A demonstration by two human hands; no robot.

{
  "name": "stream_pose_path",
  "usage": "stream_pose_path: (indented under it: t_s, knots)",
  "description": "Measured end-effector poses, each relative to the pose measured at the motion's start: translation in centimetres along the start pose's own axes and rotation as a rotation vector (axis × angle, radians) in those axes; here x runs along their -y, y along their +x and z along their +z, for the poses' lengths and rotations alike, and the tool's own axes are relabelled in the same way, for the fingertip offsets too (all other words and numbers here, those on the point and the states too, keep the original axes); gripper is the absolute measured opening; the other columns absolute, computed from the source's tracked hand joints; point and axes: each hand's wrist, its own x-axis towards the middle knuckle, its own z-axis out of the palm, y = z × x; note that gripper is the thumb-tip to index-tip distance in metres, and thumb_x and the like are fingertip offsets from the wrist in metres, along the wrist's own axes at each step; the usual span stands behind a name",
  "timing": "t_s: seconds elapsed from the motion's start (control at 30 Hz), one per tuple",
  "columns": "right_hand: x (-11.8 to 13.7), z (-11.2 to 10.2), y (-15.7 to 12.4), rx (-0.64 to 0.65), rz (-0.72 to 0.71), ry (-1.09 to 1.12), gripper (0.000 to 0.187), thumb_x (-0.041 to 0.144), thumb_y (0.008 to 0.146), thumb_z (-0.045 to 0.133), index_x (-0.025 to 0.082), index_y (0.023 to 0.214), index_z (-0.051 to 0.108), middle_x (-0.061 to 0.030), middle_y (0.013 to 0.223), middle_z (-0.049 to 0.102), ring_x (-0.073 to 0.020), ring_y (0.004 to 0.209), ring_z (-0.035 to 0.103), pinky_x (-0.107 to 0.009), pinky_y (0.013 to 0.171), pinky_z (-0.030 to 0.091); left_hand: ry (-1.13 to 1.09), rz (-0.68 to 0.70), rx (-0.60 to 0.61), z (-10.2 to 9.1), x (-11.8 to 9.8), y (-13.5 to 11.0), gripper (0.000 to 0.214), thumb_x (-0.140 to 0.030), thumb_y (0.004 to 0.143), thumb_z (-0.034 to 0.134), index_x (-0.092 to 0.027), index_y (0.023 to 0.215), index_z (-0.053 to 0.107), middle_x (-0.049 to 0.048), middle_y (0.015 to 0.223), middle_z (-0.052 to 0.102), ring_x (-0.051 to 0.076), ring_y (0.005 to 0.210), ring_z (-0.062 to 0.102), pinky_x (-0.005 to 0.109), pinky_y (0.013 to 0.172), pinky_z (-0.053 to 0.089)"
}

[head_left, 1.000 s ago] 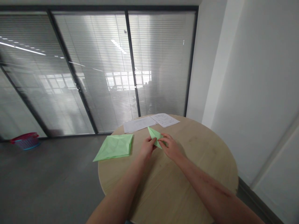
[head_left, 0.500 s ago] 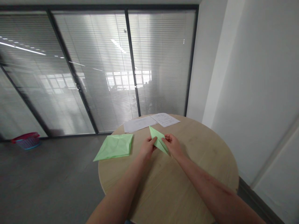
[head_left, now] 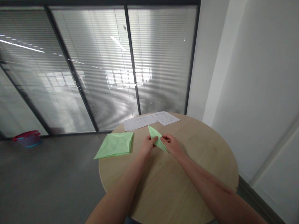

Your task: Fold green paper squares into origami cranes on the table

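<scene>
A folded piece of light green paper (head_left: pixel 155 133), narrow and pointed at its far tip, is held above the table between both hands. My left hand (head_left: pixel 148 145) grips its left side, thumb on top and fingers underneath. On the right side, my right hand (head_left: pixel 171 144) pinches the paper between thumb and fingers. Further left, a larger green paper sheet (head_left: pixel 116 143), creased and folded in layers, lies at the table's left edge, with one corner sticking out past the rim. Neither hand touches it.
The round wooden table (head_left: pixel 191 168) fills the lower middle. At its far side lie a white sheet (head_left: pixel 140 122) and a printed sheet (head_left: pixel 165 118). A red and blue basket (head_left: pixel 28 139) stands on the floor at left. A white wall (head_left: pixel 261 93) rises on the right.
The paper between my hands looks narrower, its right part drawn in. My right hand has shifted slightly left. The whole view has tilted a little.
</scene>
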Motion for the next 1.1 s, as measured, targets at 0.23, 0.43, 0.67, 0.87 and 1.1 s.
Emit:
stream_pose_path:
  t_s: [0.23,0.43,0.67,0.87,1.1]
  knots:
    - [-0.4,0.1,0.2,0.008,0.039,0.085,0.029,0.050,0.084,0.054,0.023,0.084,0.065,-0.0044,0.084,0.068,-0.0199,0.079,0.061,-0.031,0.071,0.047,0.004,0.026,-0.022,-0.3,-0.2,0.0,0.028,-0.032,0.066,0.076,-0.013,0.086,0.070,0.0071,0.083,0.071,0.019,0.071,0.064,0.033,0.071,0.055]
    - [-0.9,0.3,0.4,0.038,0.117,0.231,0.033,0.054,0.078,0.062,0.022,0.083,0.063,-0.0041,0.081,0.066,-0.0193,0.076,0.061,-0.030,0.069,0.048,0.039,0.033,-0.016,-0.4,0.1,0.2,0.029,-0.027,0.063,0.077,-0.011,0.087,0.071,0.0088,0.084,0.072,0.019,0.071,0.065,0.032,0.067,0.053]
    - [-1.1,0.4,0.3,0.075,0.161,0.346,0.029,0.050,0.076,0.067,0.022,0.080,0.061,-0.0006,0.075,0.062,-0.0163,0.068,0.059,-0.029,0.065,0.047,0.122,0.065,-0.009,-0.5,0.2,0.3,0.030,-0.030,0.064,0.076,-0.011,0.086,0.071,0.0080,0.082,0.071,0.019,0.069,0.063,0.029,0.064,0.050]
    - [-1.0,0.6,0.3,0.019,0.151,0.302,0.033,0.045,0.069,0.072,0.021,0.086,0.056,-0.0017,0.082,0.064,-0.0169,0.075,0.060,-0.028,0.067,0.046,0.243,0.142,-0.011,-0.4,0.3,0.4,0.023,-0.033,0.066,0.073,-0.013,0.077,0.072,0.0052,0.074,0.069,0.017,0.064,0.057,0.026,0.058,0.043]
    - [-1.3,0.8,0.6,0.062,0.194,0.297,0.033,0.039,0.069,0.071,0.024,0.097,0.064,-0.0053,0.091,0.070,-0.0204,0.084,0.065,-0.034,0.077,0.051,0.255,0.142,-0.033,-0.3,0.3,0.3,0.036,-0.050,0.074,0.068,-0.015,0.068,0.070,0.0019,0.060,0.062,0.015,0.056,0.051,0.025,0.052,0.036]
